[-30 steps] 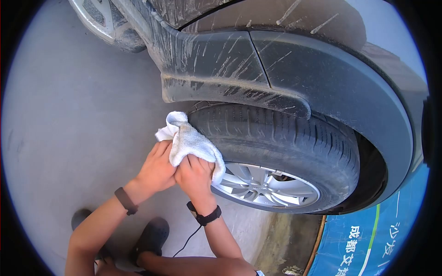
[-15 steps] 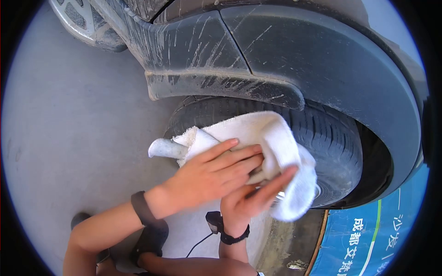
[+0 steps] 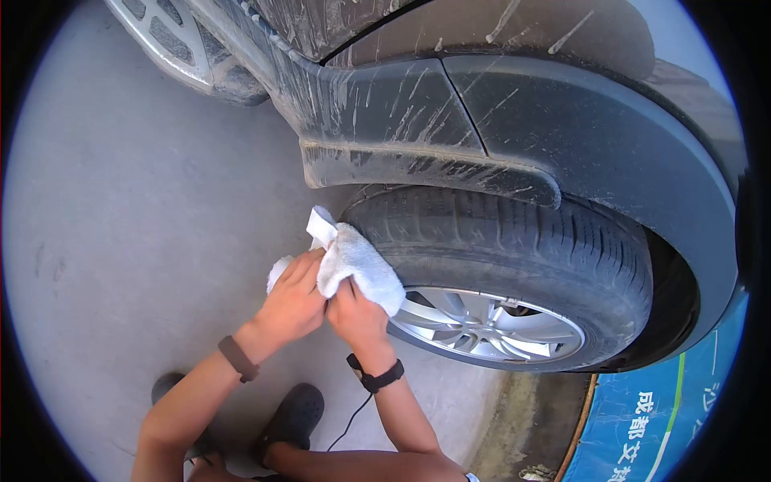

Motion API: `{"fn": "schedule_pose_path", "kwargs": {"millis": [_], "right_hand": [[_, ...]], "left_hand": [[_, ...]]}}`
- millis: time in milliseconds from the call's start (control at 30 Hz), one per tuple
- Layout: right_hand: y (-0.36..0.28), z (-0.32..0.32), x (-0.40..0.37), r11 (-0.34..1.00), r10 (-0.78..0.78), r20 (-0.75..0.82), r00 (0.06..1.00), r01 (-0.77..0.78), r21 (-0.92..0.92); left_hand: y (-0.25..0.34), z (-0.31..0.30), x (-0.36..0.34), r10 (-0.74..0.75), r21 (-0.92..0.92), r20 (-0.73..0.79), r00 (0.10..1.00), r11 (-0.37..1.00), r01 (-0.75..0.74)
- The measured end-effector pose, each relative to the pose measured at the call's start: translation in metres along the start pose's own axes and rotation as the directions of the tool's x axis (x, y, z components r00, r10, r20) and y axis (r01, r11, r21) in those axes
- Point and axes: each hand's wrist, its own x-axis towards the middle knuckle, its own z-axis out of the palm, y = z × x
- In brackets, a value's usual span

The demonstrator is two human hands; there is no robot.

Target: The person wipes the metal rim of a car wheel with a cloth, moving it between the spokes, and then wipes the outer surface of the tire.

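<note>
A white cloth [image 3: 365, 269] is bunched up beside the lower left part of the tire [image 3: 482, 249], close to the silver wheel rim [image 3: 474, 328]. My left hand [image 3: 295, 299] has its fingers curled into the cloth's left side, where a white piece sticks out beyond the knuckles. Just to its right, my right hand [image 3: 356, 317] grips the lower edge, its fingertips hidden by the folds. One end of the cloth stands up above both hands.
Above the tire runs the dusty dark wheel arch and side sill [image 3: 426, 165] of a vehicle. Another wheel [image 3: 173, 40] is at the upper left. A blue banner [image 3: 634, 426] hangs at the lower right. My feet in dark shoes [image 3: 297, 414] rest on the grey floor.
Both hands have moved left with the cloth, off the middle of the tire, uncovering the rim. The fingers, spread before, are now curled into the bunched cloth. The view has shifted slightly.
</note>
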Motion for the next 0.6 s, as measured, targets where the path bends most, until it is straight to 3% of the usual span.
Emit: {"fn": "schedule_pose_path", "kwargs": {"millis": [67, 100, 167, 267, 333, 400, 467, 567, 600], "right_hand": [[-0.001, -0.019, 0.001, 0.999, 0.032, -0.041, 0.999, -0.03, 0.031], [-0.006, -0.045, 0.016, 0.995, 0.005, -0.117, 0.993, -0.017, -0.099], [0.001, -0.066, 0.007, 0.973, 0.013, -0.123, 0.992, -0.041, -0.229], [0.013, -0.1, 0.002, 0.993, 0.077, -0.297, 0.952, -0.101, -0.064], [0.01, -0.13, 0.001, 0.97, 0.19, -0.366, 0.911, -0.231, -0.073], [0.007, -0.139, 0.015, 0.919, 0.382, -0.604, 0.7, -0.217, 0.329], [0.004, -0.147, 0.031, 0.92, 0.392, -0.705, 0.591, -0.242, 0.308], [0.022, -0.158, 0.027, 0.918, 0.28, -0.567, 0.775, -0.389, -0.078], [0.025, -0.151, 0.027, 0.912, 0.23, -0.512, 0.828, -0.367, -0.183]], "left_hand": [[0.012, -0.008, 0.011, 0.036, -0.014, -0.018, 0.999, 0.999, -0.036], [0.02, -0.011, 0.017, 0.054, -0.023, -0.028, 0.998, 0.998, -0.054], [0.041, -0.019, 0.032, 0.085, -0.058, -0.078, 0.993, 0.994, -0.089], [0.075, -0.024, 0.058, 0.221, -0.091, -0.178, 0.959, 0.967, -0.239], [0.101, -0.029, 0.081, 0.319, -0.119, -0.237, 0.918, 0.928, -0.354], [0.125, -0.032, 0.097, 0.372, -0.129, -0.298, 0.879, 0.897, -0.423], [0.137, -0.026, 0.102, 0.37, -0.088, -0.306, 0.877, 0.906, -0.413], [0.121, 0.0, 0.103, 0.413, 0.114, -0.241, 0.878, 0.911, -0.397], [0.111, 0.003, 0.102, 0.412, 0.12, -0.244, 0.878, 0.911, -0.394]]}}
